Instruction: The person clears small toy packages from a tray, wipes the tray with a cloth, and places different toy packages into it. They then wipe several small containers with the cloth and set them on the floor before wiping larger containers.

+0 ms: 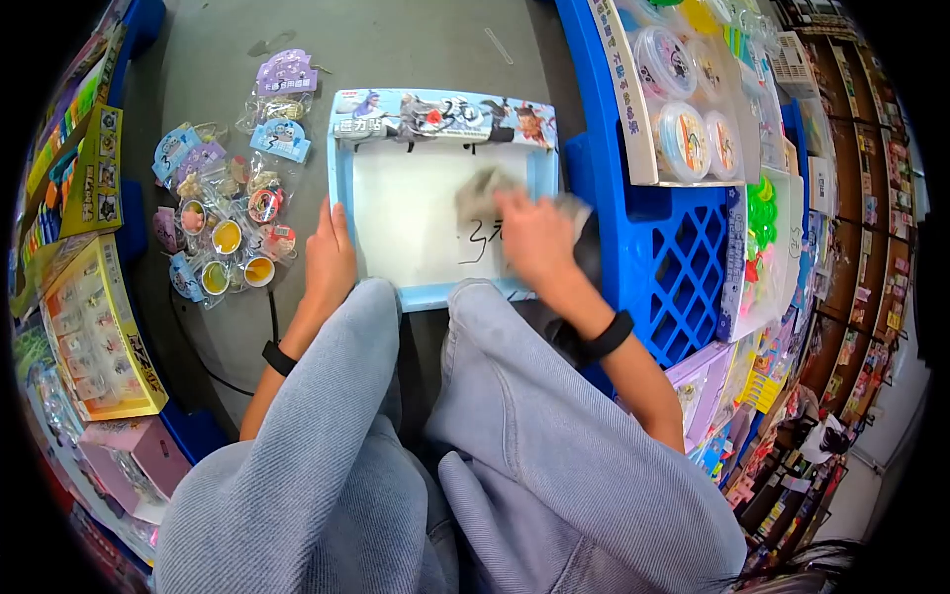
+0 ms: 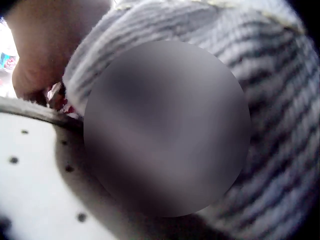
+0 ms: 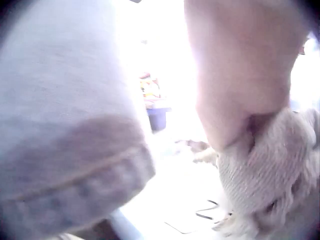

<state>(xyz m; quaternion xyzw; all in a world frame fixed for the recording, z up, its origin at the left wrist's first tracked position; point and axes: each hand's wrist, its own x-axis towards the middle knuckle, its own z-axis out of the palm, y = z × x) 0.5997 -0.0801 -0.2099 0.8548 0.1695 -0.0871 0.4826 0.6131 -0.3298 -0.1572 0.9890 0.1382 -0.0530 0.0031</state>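
1. A shallow light-blue display box point(image 1: 342, 188) with a white inner floor lies at the centre of the head view, on the grey floor point(image 1: 396, 45) just beyond the person's knees; a printed cartoon header runs along its far edge.
2. The left hand point(image 1: 329, 259) rests on the box's left rim, fingers lying fairly straight along the edge with the thumb side towards the white floor.
3. The right hand point(image 1: 534, 238) presses a greyish-white cloth point(image 1: 477, 191) onto the white inside of the box, right of centre; its fingers are bent over the cloth, which shows crumpled under the palm in the right wrist view.
4. Black handwritten marks point(image 1: 477, 243) show on the white surface just left of the right hand.
5. Both wrists carry black bands.
6. A heap of small bagged trinkets point(image 1: 230, 208) lies on the floor in the upper left of the frame, just beside the box.
7. A blue plastic crate point(image 1: 683, 267) stands right of the box, with tubs of slime on a display card point(image 1: 643, 119) above it.
8. A yellow display carton point(image 1: 99, 337) sits at the left edge.
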